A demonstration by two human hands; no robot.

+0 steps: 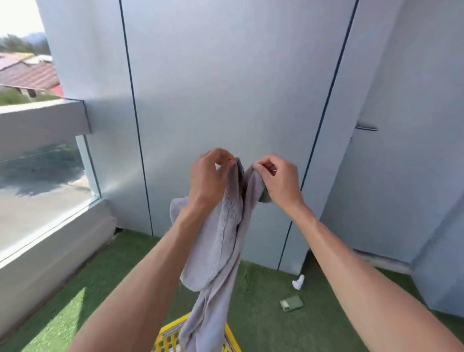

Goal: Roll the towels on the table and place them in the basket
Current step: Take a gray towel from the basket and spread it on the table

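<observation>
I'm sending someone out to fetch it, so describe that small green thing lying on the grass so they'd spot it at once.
Start at the grey wall panels and look down to the green turf at their foot. Right of the yellow basket lies a small flat olive-green case. Unlike the upright white object beside it, it lies flat and is rectangular.

home balcony: glass railing (pixel 39 168), artificial turf (pixel 257 294)

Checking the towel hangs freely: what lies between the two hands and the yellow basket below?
In the head view, only the grey towel itself, hanging from left hand and right hand down to the yellow basket.
</observation>
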